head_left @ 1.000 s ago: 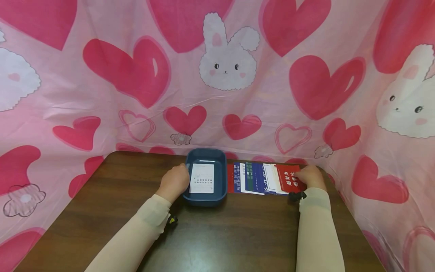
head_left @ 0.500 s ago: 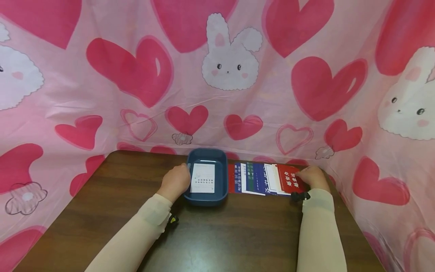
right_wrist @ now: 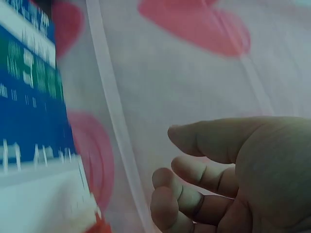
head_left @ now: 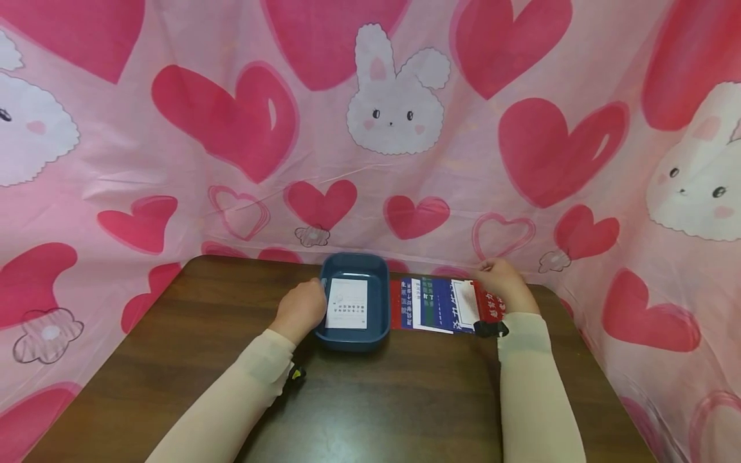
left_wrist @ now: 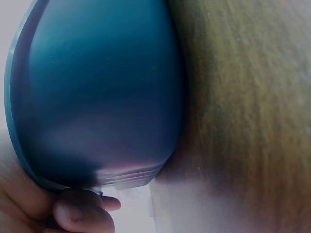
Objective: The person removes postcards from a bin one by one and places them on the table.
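Observation:
A dark blue plastic box [head_left: 352, 343] sits near the table's far edge with a white printed card [head_left: 346, 303] lying in it. My left hand [head_left: 300, 310] grips the box's left rim; in the left wrist view its fingers [left_wrist: 82, 213] curl at the rim. To the right, several cards overlap in a row, among them a blue card [head_left: 442, 305], a white card [head_left: 465, 303] and a red card [head_left: 489, 307]. Above the row's right end is my right hand [head_left: 505, 286], partly covering the red card. In the right wrist view its fingers bend loosely, thumb apart, holding nothing.
The brown wooden table [head_left: 399, 392] extends in front of the box and cards. A pink curtain [head_left: 278, 148] with hearts and rabbits hangs close behind the table's far edge and along both sides.
My right hand has left the red card's right side and moved left and farther back, over the top of the row. The left hand stays on the box rim.

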Demonstrator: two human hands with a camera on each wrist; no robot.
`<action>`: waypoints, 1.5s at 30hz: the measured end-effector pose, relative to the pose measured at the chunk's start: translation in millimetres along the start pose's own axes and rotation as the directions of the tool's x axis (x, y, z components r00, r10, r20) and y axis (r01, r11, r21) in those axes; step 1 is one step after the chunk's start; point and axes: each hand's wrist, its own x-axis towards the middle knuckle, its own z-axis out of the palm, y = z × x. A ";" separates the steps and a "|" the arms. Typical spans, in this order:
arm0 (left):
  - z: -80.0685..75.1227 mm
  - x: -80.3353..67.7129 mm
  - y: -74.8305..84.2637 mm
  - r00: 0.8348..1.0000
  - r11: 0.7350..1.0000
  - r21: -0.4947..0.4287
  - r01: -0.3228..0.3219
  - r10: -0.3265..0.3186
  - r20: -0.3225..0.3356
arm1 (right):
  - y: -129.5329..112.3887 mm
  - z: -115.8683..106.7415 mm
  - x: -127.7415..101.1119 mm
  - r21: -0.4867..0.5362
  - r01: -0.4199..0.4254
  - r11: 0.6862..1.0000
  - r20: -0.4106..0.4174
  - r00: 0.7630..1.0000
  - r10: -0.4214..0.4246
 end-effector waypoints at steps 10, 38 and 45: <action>-2.1 -2.2 1.5 1.000 1.000 0.000 0.007 -0.007 -0.001 | -56.8 27.9 -4.7 0.036 0.122 0.992 0.038 0.992 -0.123; 1.5 0.6 0.6 1.000 1.000 -0.012 -0.002 0.002 0.007 | -218.1 160.3 12.0 -0.227 0.215 0.950 0.273 0.950 -0.150; -0.3 -0.6 -0.2 1.000 1.000 -0.010 -0.006 0.005 -0.009 | -217.6 183.3 11.9 -0.329 0.205 0.922 0.261 0.958 -0.120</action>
